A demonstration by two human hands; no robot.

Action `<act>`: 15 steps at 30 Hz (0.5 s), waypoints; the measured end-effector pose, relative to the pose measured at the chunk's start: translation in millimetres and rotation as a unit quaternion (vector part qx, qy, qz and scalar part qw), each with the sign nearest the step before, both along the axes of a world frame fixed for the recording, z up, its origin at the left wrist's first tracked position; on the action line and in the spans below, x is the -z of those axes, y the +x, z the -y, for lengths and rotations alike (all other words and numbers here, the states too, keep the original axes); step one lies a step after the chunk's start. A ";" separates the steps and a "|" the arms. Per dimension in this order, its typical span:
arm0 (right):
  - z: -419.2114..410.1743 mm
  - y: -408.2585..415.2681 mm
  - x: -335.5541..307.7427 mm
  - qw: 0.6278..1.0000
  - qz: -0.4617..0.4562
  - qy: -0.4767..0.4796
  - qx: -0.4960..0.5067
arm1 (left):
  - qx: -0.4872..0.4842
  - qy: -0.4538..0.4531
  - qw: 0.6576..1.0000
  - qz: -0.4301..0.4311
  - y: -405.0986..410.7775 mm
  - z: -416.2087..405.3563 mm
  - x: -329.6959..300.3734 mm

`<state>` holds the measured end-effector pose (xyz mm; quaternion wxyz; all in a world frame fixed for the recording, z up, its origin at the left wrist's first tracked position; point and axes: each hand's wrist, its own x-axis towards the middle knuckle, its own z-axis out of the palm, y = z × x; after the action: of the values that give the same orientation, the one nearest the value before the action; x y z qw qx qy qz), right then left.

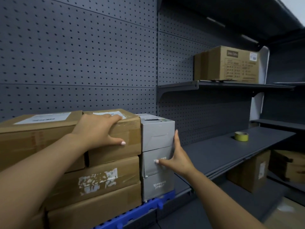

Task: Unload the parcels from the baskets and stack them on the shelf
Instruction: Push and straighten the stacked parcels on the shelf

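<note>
Head view shows the top brown parcel (113, 138) sitting on a stack of brown parcels, with the left hand (97, 129) laid over its upper front corner: fingers reach across the top onto the white label (113, 114) and the thumb presses the front face, so that hand clamps the box edge. The right hand (177, 156) is spread flat, fingers straight, against the side and front of the grey boxes (156, 157) stacked just beside the brown ones; it presses, it does not curl round anything. The two hands are apart, one per stack.

The step looks like squaring up the stacks on the shelf. To do it well, I would push the brown parcel back until its front face lines up with those beneath, while the flat right hand keeps the grey column from tipping away toward the open shelf (231, 151). The stacks rest on a blue plastic base (148, 207), possibly a basket edge; I cannot tell which.

Writing: the lowest grey box bears "10" with small characters too blurred to read. The parcel below the top one carries a torn white label (98, 180), unreadable. A far carton (231, 63) on the upper shelf has printed rows, illegible. A tape roll (241, 136) sits well apart on the shelf.
</note>
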<state>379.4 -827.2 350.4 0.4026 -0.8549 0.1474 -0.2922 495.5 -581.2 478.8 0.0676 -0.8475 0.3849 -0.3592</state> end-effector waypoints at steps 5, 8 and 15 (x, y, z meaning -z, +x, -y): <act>-4.6 7.7 10.6 0.998 0.029 0.052 -0.011 | -0.003 0.006 1.000 0.002 -1.7 0.3 -1.2; -3.6 7.5 12.4 0.998 0.029 0.051 -0.016 | -0.006 0.007 1.000 0.005 -2.6 0.1 -0.8; -3.2 6.5 11.1 1.000 0.018 0.015 -0.003 | -0.018 0.014 1.000 0.002 -3.7 0.0 -0.8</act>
<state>385.8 -824.0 339.3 0.4185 -0.8440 0.1419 -0.3039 491.8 -581.2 479.6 0.0864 -0.8526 0.3742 -0.3545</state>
